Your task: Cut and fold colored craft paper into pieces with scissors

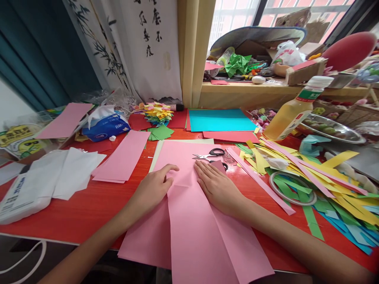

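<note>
A large pink paper sheet [192, 232] lies on the red table [89, 209] in front of me, folded, with a long flap running down its middle over the near edge. My left hand [154, 187] rests on the sheet's left part, fingers curled, index finger pressing the fold. My right hand [217, 185] lies flat on the right part, fingers stretched out and together. Black-handled scissors [210, 154] lie just beyond my right fingertips on more pink paper.
Pink sheets [124, 157] and white paper [59, 173] lie to the left, a tissue pack [105, 127] behind them. A cyan sheet [220, 119] and folded colour pieces [158, 113] sit at the back. Coloured paper strips [310, 181], a tape ring [291, 188] and a tilted bottle [293, 114] crowd the right.
</note>
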Motion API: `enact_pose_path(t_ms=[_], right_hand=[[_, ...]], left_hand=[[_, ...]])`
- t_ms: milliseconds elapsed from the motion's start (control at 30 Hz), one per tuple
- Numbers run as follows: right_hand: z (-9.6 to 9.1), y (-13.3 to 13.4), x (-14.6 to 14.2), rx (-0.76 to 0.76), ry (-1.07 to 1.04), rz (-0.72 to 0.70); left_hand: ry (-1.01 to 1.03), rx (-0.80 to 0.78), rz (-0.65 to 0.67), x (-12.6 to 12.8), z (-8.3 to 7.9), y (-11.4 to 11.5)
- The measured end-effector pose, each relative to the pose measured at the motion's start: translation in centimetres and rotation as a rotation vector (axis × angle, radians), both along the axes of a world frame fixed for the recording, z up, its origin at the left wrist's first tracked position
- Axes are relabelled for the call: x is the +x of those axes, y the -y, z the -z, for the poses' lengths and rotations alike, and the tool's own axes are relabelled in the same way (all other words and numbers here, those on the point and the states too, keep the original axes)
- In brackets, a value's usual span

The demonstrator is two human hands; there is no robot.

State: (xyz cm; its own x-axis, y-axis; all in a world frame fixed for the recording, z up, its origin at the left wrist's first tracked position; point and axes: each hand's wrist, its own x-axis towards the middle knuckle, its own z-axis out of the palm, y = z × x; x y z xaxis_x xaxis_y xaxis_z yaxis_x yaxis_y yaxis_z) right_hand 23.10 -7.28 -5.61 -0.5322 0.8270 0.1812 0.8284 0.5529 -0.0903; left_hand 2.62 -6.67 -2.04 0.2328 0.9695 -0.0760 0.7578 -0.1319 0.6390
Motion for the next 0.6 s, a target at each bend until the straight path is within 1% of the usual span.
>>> enact_pose_path(t_ms=[133, 200, 400, 600], right_hand=[[0.0, 0.03, -0.28, -0.021, 0.023, 0.023], [0.04, 0.06, -0.43, -0.023, 0.024, 0.038], [0.27, 0.1, -0.51, 0.001, 0.001, 0.052], [0.19, 0.1, -0.45, -0.006, 0.004, 0.046]], left_hand=[[0.276, -0.145, -0.046, -0.31, -0.33, 0.01], [0.312, -0.183, -0.039, -0.36, -0.36, 0.15], [0.153, -0.209, -0.046, -0.2, 0.22, 0.66], [0.035, -0.117, 0.004, 0.02, 0.22, 0.56]])
